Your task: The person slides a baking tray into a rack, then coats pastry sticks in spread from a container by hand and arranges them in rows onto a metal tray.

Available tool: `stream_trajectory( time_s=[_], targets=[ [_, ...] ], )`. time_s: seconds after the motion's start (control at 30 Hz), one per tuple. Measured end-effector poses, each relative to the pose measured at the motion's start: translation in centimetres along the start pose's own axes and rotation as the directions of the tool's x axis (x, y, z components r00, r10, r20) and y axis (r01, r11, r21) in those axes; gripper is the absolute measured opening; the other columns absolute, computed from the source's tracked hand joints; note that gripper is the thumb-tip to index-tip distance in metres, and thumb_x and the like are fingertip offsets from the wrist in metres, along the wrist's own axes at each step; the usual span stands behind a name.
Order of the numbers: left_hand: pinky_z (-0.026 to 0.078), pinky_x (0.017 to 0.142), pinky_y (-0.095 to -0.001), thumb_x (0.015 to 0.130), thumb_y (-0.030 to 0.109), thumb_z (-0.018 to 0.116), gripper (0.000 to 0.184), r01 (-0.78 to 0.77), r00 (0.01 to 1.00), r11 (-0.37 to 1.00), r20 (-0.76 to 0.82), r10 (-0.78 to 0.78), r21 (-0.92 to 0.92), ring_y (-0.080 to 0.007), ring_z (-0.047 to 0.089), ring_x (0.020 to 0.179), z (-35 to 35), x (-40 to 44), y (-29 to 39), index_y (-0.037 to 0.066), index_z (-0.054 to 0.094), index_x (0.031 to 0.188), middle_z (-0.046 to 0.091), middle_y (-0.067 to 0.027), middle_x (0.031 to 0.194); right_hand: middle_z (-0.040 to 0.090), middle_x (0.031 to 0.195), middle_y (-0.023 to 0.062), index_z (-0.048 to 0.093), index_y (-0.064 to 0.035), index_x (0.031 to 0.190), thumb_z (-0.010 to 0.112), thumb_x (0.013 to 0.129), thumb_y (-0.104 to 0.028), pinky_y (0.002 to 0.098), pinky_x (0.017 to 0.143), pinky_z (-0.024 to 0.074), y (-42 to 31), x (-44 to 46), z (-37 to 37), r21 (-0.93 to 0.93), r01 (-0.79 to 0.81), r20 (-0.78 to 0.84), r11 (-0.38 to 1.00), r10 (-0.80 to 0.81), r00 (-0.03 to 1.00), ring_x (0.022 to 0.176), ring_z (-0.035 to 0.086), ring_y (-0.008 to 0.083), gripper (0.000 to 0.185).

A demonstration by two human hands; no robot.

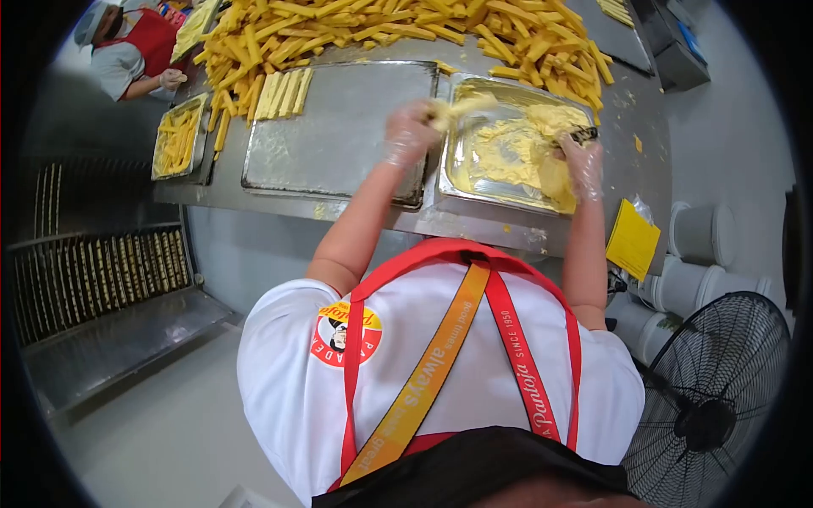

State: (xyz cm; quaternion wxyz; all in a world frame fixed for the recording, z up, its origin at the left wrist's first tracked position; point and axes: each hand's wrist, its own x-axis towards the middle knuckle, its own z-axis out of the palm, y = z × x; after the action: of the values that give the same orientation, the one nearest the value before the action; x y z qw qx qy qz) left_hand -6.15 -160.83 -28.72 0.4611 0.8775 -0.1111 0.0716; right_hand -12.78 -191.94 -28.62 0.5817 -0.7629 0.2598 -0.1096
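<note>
My left hand (412, 131), in a clear plastic glove, is closed around one end of a cream-coated bread stick (467, 107), blurred by motion, which reaches over the left edge of a metal pan (495, 200). Pale yellow cream (517, 157) is smeared across the pan's bottom. My right hand (583, 161), also gloved, is at the pan's right side, closed on a tool with a black handle (584, 134); its blade is hard to make out. Left of the pan lies a flat baking tray (339, 127) with several cream-coated sticks (284, 93) lined up at its far left corner.
A large heap of plain yellow bread sticks (381, 25) covers the back of the table. A smaller pan (178, 140) of sticks stands at left, near a co-worker in a red apron (157, 42). Behind right are a black fan (707, 415), white buckets (703, 233); at left, a tray rack (102, 267).
</note>
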Motion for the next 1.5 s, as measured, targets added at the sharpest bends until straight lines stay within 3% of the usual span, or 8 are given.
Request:
stream_trajectory(
  time_s=[0.17, 0.57, 0.73, 0.87, 0.97, 1.07, 1.2, 1.5],
  targets=[
    [0.053, 0.065, -0.0389, 0.076, 0.029, 0.074, 0.024, 0.274, 0.849, 0.840, -0.528, 0.017, 0.468, -0.0323, 0.067, 0.072, -10.0, 3.3, -10.9, 0.010, 0.072, 0.091, 0.070, -0.0156, 0.085, 0.067, 0.088, 0.0087, 0.064, 0.0059, 0.100, 0.071, 0.082, -0.014, 0.0292, 0.062, 0.0544, 1.1, -1.2, 0.2, 0.004, 0.024, -0.042, 1.000, -0.024, 0.999, 0.071, 0.065, 0.0153, 0.028],
    [0.051, 0.076, -0.0478, 0.069, 0.015, 0.070, 0.024, 0.244, 0.916, 0.696, -0.397, 0.064, 0.675, -0.0435, 0.063, 0.081, -13.3, 6.2, -29.6, -0.004, 0.064, 0.082, 0.065, -0.0260, 0.083, 0.065, 0.080, 0.0111, 0.063, -0.0021, 0.099, 0.069, 0.081, -0.013, 0.0334, 0.068, 0.0504, -2.7, -5.2, 4.2, -0.359, 0.491, 0.077, 0.793, -0.500, 0.863, 0.073, 0.064, 0.0206, 0.022],
    [0.045, 0.088, -0.0499, 0.074, 0.018, 0.069, 0.042, 0.303, 0.820, 0.798, -0.570, 0.061, 0.521, -0.0448, 0.054, 0.099, -12.6, 4.2, -27.1, -0.005, 0.052, 0.106, 0.056, -0.0280, 0.104, 0.064, 0.088, 0.0106, 0.062, -0.0030, 0.102, 0.070, 0.082, -0.015, 0.0324, 0.071, 0.0511, -4.5, -10.1, 10.0, -0.071, 0.552, 0.435, 0.831, -0.473, 0.766, 0.077, 0.062, 0.0170, 0.025],
    [0.042, 0.092, -0.0500, 0.078, 0.018, 0.068, 0.049, 0.262, 0.767, 0.926, -0.641, -0.030, 0.271, -0.0444, 0.048, 0.108, -12.2, 2.1, -22.7, -0.005, 0.044, 0.114, 0.048, -0.0276, 0.113, 0.064, 0.082, 0.0044, 0.062, -0.0044, 0.099, 0.071, 0.084, -0.014, 0.0279, 0.073, 0.0510, -0.2, -5.2, 8.3, -0.031, 0.369, 0.236, 0.929, -0.352, 0.906, 0.076, 0.059, 0.0133, 0.020],
    [0.047, 0.079, -0.0433, 0.082, 0.025, 0.072, 0.035, 0.108, 0.906, 0.911, -0.417, 0.075, 0.398, -0.0315, 0.057, 0.088, -9.9, 0.5, -11.9, 0.001, 0.054, 0.100, 0.056, -0.0158, 0.094, 0.064, 0.081, 0.0157, 0.062, -0.0033, 0.093, 0.065, 0.084, -0.013, 0.0395, 0.065, 0.0516, 1.0, 0.3, 1.6, -0.443, 0.423, 0.036, 0.790, -0.456, 0.889, 0.072, 0.062, 0.0331, 0.014],
    [0.048, 0.068, -0.0390, 0.082, 0.031, 0.074, 0.032, 0.009, 0.989, 0.988, -0.146, 0.014, 0.153, -0.0245, 0.058, 0.070, -5.5, -0.1, -5.1, 0.004, 0.058, 0.090, 0.061, -0.0096, 0.079, 0.062, 0.083, 0.0139, 0.062, -0.0056, 0.095, 0.067, 0.085, -0.014, 0.0357, 0.065, 0.0511, -0.1, -0.1, 3.6, -0.585, 0.620, 0.168, 0.523, -0.669, 0.724, 0.069, 0.061, 0.0264, 0.014],
    [0.051, 0.068, -0.0383, 0.082, 0.031, 0.071, 0.035, 0.180, 0.936, 0.973, 0.330, -0.125, -0.142, -0.0231, 0.064, 0.074, 2.5, 0.2, -4.9, 0.002, 0.061, 0.099, 0.067, -0.0139, 0.084, 0.060, 0.082, 0.0143, 0.061, -0.0080, 0.097, 0.067, 0.081, -0.013, 0.0416, 0.069, 0.0515, -2.9, -6.6, 12.4, -0.160, 0.818, 0.380, 0.553, -0.730, 0.568, 0.075, 0.061, 0.0339, 0.018],
    [0.050, 0.065, -0.0392, 0.080, 0.027, 0.072, 0.030, 0.231, 0.938, 0.958, 0.301, -0.172, -0.172, -0.0265, 0.062, 0.068, 4.3, 0.2, -4.4, 0.001, 0.063, 0.092, 0.066, -0.0146, 0.077, 0.061, 0.086, 0.0169, 0.063, -0.0061, 0.095, 0.065, 0.082, -0.015, 0.0438, 0.073, 0.0506, -0.9, -0.5, 4.0, -0.562, 0.519, 0.273, 0.644, -0.448, 0.851, 0.081, 0.061, 0.0340, 0.016]
  ],
)
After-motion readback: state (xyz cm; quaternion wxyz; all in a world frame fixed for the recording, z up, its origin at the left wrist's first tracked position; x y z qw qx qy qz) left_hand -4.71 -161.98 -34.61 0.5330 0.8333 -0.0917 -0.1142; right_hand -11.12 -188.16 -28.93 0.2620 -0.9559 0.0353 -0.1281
